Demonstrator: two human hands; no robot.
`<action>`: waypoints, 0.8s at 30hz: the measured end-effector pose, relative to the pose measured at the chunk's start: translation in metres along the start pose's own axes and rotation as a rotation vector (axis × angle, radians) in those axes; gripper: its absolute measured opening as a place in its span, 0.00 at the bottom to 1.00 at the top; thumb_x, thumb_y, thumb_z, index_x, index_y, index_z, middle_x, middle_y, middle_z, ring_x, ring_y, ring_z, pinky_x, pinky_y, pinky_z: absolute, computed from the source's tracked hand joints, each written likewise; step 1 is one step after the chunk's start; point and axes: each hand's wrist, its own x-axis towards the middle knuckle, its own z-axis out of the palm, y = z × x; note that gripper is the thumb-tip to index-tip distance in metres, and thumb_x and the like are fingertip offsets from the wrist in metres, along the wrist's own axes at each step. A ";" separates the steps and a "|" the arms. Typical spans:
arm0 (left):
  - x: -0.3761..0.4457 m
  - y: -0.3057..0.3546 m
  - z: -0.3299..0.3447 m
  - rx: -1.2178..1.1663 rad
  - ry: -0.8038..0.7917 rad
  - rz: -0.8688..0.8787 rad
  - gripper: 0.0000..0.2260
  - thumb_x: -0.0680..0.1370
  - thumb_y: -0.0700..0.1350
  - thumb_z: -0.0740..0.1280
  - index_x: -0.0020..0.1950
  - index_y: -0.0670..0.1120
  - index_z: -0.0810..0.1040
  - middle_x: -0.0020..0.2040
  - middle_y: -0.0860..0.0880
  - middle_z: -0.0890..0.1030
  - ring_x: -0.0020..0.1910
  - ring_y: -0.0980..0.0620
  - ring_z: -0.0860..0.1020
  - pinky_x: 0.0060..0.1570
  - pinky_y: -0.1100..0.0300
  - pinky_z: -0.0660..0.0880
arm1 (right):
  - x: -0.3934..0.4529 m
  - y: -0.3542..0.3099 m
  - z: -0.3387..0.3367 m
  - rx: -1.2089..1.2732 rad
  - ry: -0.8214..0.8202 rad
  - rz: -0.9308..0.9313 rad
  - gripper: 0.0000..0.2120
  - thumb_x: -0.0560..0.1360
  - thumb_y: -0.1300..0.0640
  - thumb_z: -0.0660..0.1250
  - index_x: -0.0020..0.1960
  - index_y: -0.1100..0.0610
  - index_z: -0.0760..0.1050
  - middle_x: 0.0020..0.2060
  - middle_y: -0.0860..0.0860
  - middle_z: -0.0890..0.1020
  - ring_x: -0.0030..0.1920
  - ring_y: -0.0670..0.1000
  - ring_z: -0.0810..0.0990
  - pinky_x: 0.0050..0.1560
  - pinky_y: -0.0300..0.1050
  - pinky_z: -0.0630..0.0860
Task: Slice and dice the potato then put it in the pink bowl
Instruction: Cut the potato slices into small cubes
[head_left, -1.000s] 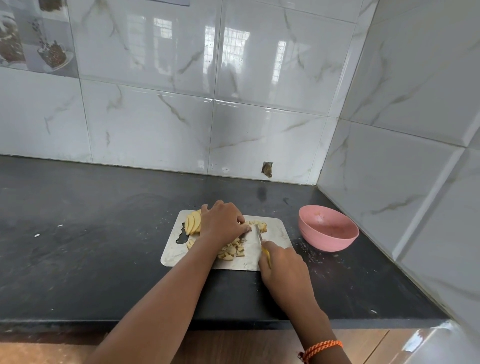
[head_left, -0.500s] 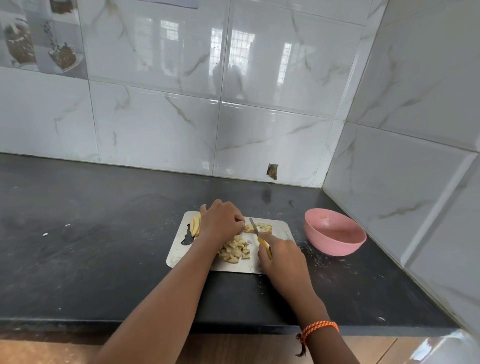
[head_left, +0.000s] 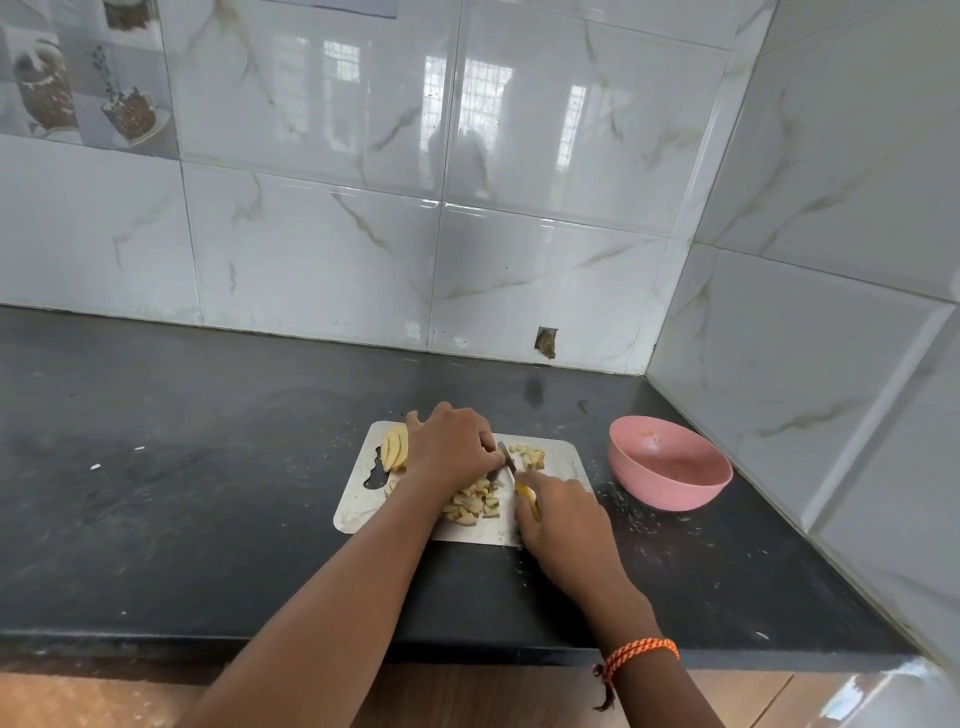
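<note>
Black surface (head_left: 208, 519) carries a steel cutting board (head_left: 358, 509); left hand (head_left: 449, 449) pins potato slices (head_left: 395, 449), right hand (head_left: 563, 519) grips a yellow-handled knife (head_left: 511, 467), pink bowl (head_left: 670, 462) further right.

My left hand (head_left: 451, 447) covers whatever potato piece it steadies. My right hand (head_left: 563, 512) hides most of the yellow-handled knife (head_left: 525, 496). Both forearms run off the bottom edge.

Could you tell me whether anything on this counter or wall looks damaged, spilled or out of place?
Two things stand out. A wall tile has a chipped, broken hole at its bottom edge, just above the black counter. Pale crumbs and scraps are scattered on the counter between the cutting board and the pink bowl.
</note>
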 end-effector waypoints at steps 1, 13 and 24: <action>0.000 0.000 0.000 0.003 0.003 -0.001 0.09 0.73 0.61 0.73 0.39 0.58 0.85 0.43 0.62 0.82 0.57 0.56 0.75 0.70 0.36 0.64 | -0.003 0.000 0.000 -0.002 0.008 0.008 0.18 0.84 0.47 0.56 0.71 0.46 0.73 0.49 0.51 0.82 0.46 0.51 0.78 0.46 0.49 0.76; 0.001 -0.002 -0.002 -0.007 -0.009 0.002 0.08 0.75 0.61 0.74 0.42 0.58 0.86 0.46 0.63 0.83 0.59 0.56 0.75 0.72 0.35 0.63 | -0.027 0.001 -0.011 0.039 0.012 0.048 0.20 0.85 0.47 0.57 0.75 0.45 0.71 0.51 0.50 0.84 0.46 0.48 0.77 0.46 0.45 0.74; 0.007 -0.012 -0.003 -0.077 0.015 -0.045 0.09 0.75 0.44 0.70 0.39 0.54 0.88 0.43 0.60 0.84 0.56 0.53 0.71 0.74 0.37 0.62 | -0.002 -0.003 -0.003 0.073 0.058 0.014 0.19 0.84 0.48 0.59 0.73 0.43 0.74 0.45 0.51 0.85 0.44 0.52 0.81 0.42 0.48 0.74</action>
